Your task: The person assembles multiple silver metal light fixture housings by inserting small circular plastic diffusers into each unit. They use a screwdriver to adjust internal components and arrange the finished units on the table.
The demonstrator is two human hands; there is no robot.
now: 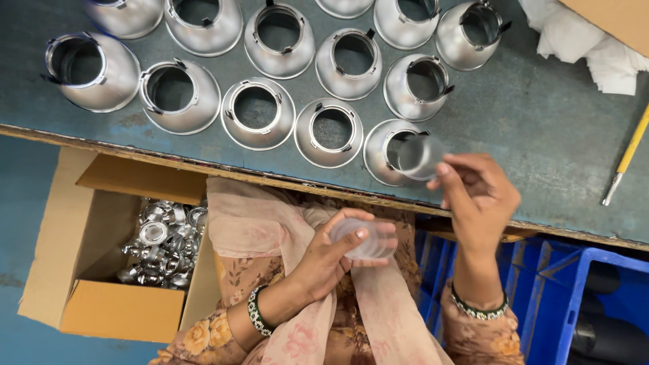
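Metal reflectors: silvery, bell-shaped spun-metal cones (257, 111) stand in rows on the grey-blue worktop (541, 122), narrow necks up, each neck ringed by a collar with small clips.
Nearest cone: one silvery cone at the front edge (385, 157) sits just beside the right hand, partly hidden by what that hand holds.
Right hand: right hand (476, 196) is raised over the worktop's front edge, fingers (446, 186) pinched around a small clear disc-like lens (418, 155), which is blurred; it hangs over the neck of the nearest cone, and contact cannot be told.
Left hand: left hand (331, 260) is low over the lap, fingers (362, 233) curled around a short stack of clear round plastic discs (368, 240), thumb across the top.
Wrists: both carry beaded bangles of dark green and white.
Clothing: pale pink scarf (250, 223) drapes over floral sleeves.
Cardboard box: open brown carton (101, 304) below the worktop on the left holds a heap of shiny metal rings (162, 240).
Blue crate: blue plastic bin (574, 297) on the right holds dark cylinders.
Far right: white crumpled wipes (595, 47) and a yellow-handled tool (629, 155) lie on the worktop, well apart from the cones.
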